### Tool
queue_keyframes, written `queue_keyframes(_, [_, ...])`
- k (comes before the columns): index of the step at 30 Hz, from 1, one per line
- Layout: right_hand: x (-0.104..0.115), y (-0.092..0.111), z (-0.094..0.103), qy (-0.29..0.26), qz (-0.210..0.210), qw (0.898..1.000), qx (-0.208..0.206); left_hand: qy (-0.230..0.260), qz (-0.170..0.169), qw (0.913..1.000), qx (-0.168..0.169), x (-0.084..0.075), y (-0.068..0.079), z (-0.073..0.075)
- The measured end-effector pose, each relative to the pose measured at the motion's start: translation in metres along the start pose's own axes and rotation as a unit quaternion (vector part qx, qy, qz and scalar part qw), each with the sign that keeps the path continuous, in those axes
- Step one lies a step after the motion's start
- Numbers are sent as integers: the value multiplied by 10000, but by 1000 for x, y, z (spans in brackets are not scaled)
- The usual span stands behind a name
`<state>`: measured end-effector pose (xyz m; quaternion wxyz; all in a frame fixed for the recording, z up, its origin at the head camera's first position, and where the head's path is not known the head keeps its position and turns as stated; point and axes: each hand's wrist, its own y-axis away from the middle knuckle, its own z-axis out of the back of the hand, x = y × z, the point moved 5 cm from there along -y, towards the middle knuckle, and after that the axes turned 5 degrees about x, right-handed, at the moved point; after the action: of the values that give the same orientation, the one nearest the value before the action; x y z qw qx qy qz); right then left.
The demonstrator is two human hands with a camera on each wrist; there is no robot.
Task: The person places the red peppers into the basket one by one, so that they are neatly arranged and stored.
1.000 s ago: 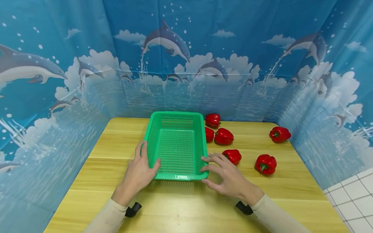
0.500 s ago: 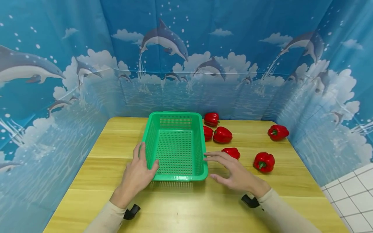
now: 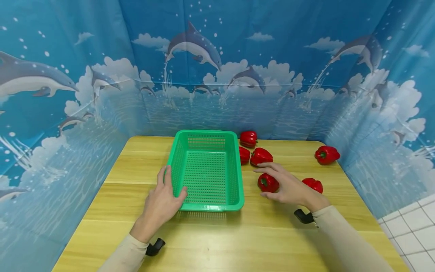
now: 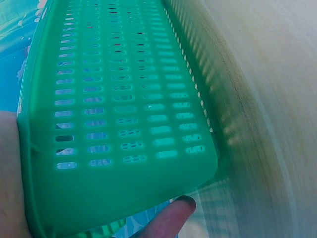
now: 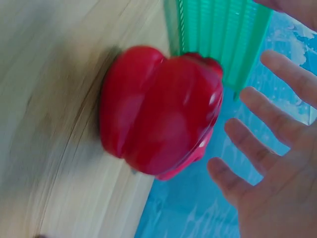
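Note:
A green perforated plastic basket [image 3: 205,177] stands upright on the wooden table. My left hand [image 3: 161,204] holds its near left corner, with the thumb over the rim and the fingers along the outer side. In the left wrist view, the basket's slotted outer wall [image 4: 119,119] fills much of the picture. My right hand [image 3: 289,187] is spread above and beside a red bell pepper [image 3: 268,183] to the right of the basket. In the right wrist view, the fingers stand apart from the pepper [image 5: 163,109] and its underside faces the camera.
Behind my right hand lie more red bell peppers, one at the back [image 3: 249,139] and one in front of it [image 3: 261,156]. A partly covered pepper [image 3: 312,185] lies to the right, another [image 3: 327,155] at the far right edge. A dolphin-print curtain [image 3: 217,109] surrounds the table.
My right hand has left the basket's right rim and moved right to the nearby bell pepper. The left hand stays at the basket, which has not visibly moved on the table.

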<state>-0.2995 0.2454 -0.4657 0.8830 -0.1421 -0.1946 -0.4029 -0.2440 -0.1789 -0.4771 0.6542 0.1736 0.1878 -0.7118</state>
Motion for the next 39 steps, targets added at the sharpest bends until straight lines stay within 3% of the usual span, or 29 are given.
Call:
queue_keyframes(7, [-16,1,1,-27,-396,9985,382,-17,-21,10000,-8,-1,0,-1])
queue_keyframes(22, [-29,-2,-4,68,-542,9947,867,33,14,10000,3,-1,0,-2])
queue_keyframes(39, [-35,-9,-5,186,-727,9932,886,28,71,10000,29,0,0,-2])
